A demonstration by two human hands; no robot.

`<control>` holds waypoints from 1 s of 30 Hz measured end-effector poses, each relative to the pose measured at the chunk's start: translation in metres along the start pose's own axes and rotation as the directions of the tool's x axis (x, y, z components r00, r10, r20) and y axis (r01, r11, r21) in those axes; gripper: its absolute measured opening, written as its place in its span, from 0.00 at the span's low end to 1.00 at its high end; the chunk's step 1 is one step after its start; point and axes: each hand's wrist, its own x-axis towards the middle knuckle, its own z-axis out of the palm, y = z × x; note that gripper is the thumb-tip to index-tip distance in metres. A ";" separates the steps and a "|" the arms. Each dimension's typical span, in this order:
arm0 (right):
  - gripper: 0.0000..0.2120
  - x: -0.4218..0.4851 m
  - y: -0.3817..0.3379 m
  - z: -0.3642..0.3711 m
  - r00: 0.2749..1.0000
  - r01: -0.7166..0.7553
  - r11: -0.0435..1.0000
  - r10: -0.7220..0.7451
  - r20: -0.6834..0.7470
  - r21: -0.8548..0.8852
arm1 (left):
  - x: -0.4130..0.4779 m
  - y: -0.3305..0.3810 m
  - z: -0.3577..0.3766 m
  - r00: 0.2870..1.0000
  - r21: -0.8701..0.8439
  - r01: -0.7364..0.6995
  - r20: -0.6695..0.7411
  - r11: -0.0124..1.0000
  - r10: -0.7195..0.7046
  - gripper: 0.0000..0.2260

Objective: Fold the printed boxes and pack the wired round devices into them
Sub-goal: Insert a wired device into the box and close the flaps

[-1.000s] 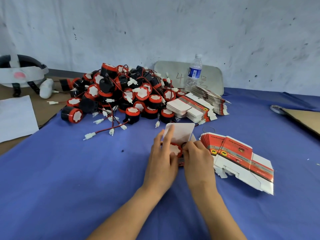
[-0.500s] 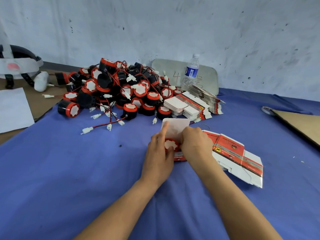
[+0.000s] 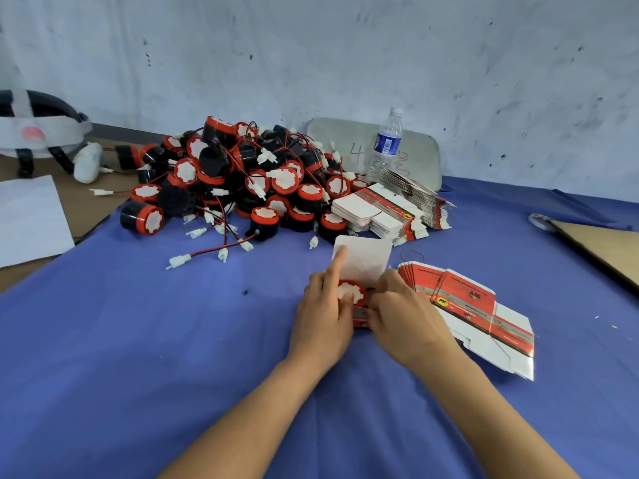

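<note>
A red-rimmed round device (image 3: 350,294) with a white face sits in the mouth of a printed box (image 3: 363,261) whose white top flap stands up behind it. My left hand (image 3: 323,314) grips the box and device from the left, index finger raised along the flap. From the right, my right hand (image 3: 403,314) holds the box's red side, fingers curled at its edge. A big pile of black and red wired devices (image 3: 242,181) lies at the back. Flat printed boxes (image 3: 466,305) lie fanned just right of my hands.
More stacked flat boxes (image 3: 383,212) and a water bottle (image 3: 387,143) stand behind the work spot. A helmet-like headset (image 3: 38,129) and white paper (image 3: 27,219) lie at the left. A cardboard sheet (image 3: 605,247) lies at the right on the blue cloth (image 3: 138,340).
My hands stayed on the box and device. My right hand shifted a little lower and closer around the box's side; the device sits slightly deeper.
</note>
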 end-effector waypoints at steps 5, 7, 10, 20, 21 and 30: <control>0.11 -0.008 -0.002 0.015 0.998 -0.027 0.998 0.023 -0.057 -0.064 | 0.001 0.001 -0.001 1.000 0.007 0.014 0.012 1.000 -0.014 0.34; 0.09 -0.010 -0.002 0.019 0.995 -0.046 0.998 0.041 -0.094 -0.050 | 0.000 0.001 -0.001 1.000 0.002 0.015 0.018 1.000 -0.015 0.34; 0.09 -0.008 0.003 0.024 0.983 -0.010 1.000 0.013 -0.182 0.014 | 0.000 0.001 -0.001 0.999 -0.012 0.013 0.029 1.000 -0.013 0.34; 0.05 -0.015 0.027 0.045 0.746 0.246 0.857 0.132 -0.653 0.454 | 0.001 -0.003 0.001 1.000 -0.043 0.001 0.014 0.999 -0.001 0.34; 0.05 -0.014 0.029 0.046 0.747 0.254 0.880 0.085 -0.660 0.401 | 0.001 -0.003 0.001 1.000 -0.040 -0.001 0.011 0.999 0.001 0.34; 0.12 -0.013 0.021 0.044 0.794 0.174 0.969 -0.034 -0.606 0.173 | 0.003 -0.004 0.001 0.999 -0.021 0.028 0.033 0.999 -0.027 0.33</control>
